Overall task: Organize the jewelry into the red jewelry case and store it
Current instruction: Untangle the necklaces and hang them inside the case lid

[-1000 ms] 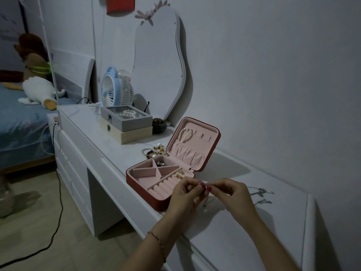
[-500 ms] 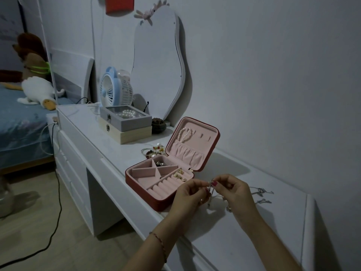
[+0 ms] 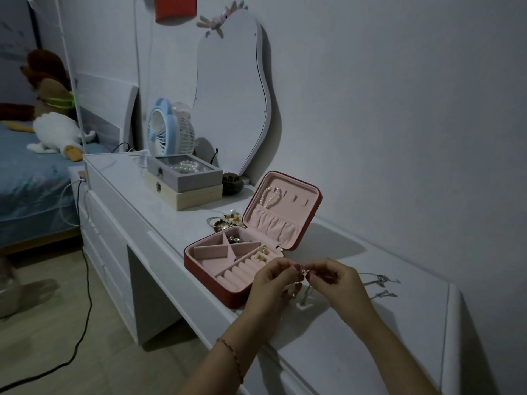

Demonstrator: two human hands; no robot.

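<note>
The red jewelry case [image 3: 209,283] lies open on the white dresser [image 3: 356,337], pink inside. A pearl bracelet [image 3: 271,196] hangs in its upright lid, and small gold pieces [image 3: 261,255] sit on the ring rolls. Just right of the case, my left hand [image 3: 271,289] and my right hand [image 3: 336,283] meet fingertip to fingertip, both pinching a thin necklace [image 3: 305,292] whose chain dangles down to the dresser top. Two silver pieces [image 3: 382,286] lie on the dresser to the right of my hands.
A heap of bracelets [image 3: 226,219] lies behind the case. Farther left stand two stacked boxes [image 3: 185,185], the top one holding pearls, a blue desk fan [image 3: 165,132], a dark round jar [image 3: 231,182] and a wavy mirror [image 3: 233,89]. A cable [image 3: 82,323] trails over the floor.
Both hands stayed together right of the case, working the necklace clasp; the fingertips shifted slightly, and the chain now hangs lower between them.
</note>
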